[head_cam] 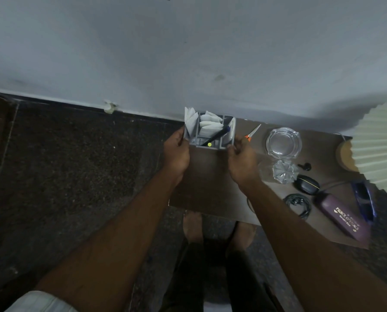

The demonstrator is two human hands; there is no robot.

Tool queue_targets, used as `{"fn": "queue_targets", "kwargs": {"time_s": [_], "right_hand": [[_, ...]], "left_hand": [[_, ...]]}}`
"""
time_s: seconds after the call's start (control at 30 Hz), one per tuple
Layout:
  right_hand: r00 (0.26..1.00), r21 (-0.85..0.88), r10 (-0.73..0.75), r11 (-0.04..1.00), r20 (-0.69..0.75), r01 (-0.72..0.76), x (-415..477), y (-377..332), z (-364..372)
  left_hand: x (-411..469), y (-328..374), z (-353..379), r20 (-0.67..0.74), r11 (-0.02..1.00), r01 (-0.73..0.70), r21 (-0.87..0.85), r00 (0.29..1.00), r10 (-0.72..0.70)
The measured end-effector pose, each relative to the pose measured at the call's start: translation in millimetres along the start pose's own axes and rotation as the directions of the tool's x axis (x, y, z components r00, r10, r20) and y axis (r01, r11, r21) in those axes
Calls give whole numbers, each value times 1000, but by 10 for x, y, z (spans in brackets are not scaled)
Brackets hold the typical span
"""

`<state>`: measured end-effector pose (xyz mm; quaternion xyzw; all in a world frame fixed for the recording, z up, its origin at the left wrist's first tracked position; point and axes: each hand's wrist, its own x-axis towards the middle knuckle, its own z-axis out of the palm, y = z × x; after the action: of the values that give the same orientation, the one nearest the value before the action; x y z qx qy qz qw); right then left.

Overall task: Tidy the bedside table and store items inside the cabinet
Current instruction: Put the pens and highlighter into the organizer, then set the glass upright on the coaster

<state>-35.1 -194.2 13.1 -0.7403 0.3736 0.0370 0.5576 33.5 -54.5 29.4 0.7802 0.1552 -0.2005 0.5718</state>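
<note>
Both forearms reach out: left hand (176, 152) and right hand (242, 158) clasp the grey organizer (210, 134) by its sides, at the table's (210, 188) back left corner. Next, I think, lift it level toward the cabinet, unseen here.

The only readable writing stands on the purple spectacle case (343, 218), which lies on the bedside table (206, 188) at its right end. Pale gold capitals across the lid read "PRINCE OPTICALS", running slantwise along the length of the case. A smaller line of the same gold lettering sits just beneath the name, and a small emblem just before it, but both are too blurred to make out; the smaller line may be an address or a place name.
</note>
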Motion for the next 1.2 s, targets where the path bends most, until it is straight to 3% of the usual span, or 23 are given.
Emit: {"fn": "queue_targets", "kwargs": {"time_s": [0.3,0.53,0.63,0.73,0.8,0.93,1.07,1.2], "right_hand": [[1000,-32,-13,999,15,13,-14,-48,-43],[998,-6,-52,999,-45,52,-71,-109,-140],[998,23,-48,998,-50,50,-142,-157,-240],[993,11,-101,995,-54,102,-225,-174,-385],[989,12,-136,990,-59,137,-274,-184,-505],[984,62,-146,986,-106,153,-339,-198,-777],[971,99,-179,976,-161,196,-391,-146,-1088],[961,86,-170,977,-217,193,-394,8,-1345]], "left_hand": [[6,-3,5,-3,999,28,-23,1000,-28],[-128,26,-8,-213,991,117,-60,969,-127],[-339,64,-1,-327,998,52,25,944,-42],[-588,116,93,-345,990,-43,138,934,89],[-732,156,221,-295,982,-119,146,942,158],[-946,245,611,-50,982,-179,54,982,182],[-1029,259,993,143,1000,21,17,989,-24],[-1041,257,1245,297,970,235,53,924,-240]]}}
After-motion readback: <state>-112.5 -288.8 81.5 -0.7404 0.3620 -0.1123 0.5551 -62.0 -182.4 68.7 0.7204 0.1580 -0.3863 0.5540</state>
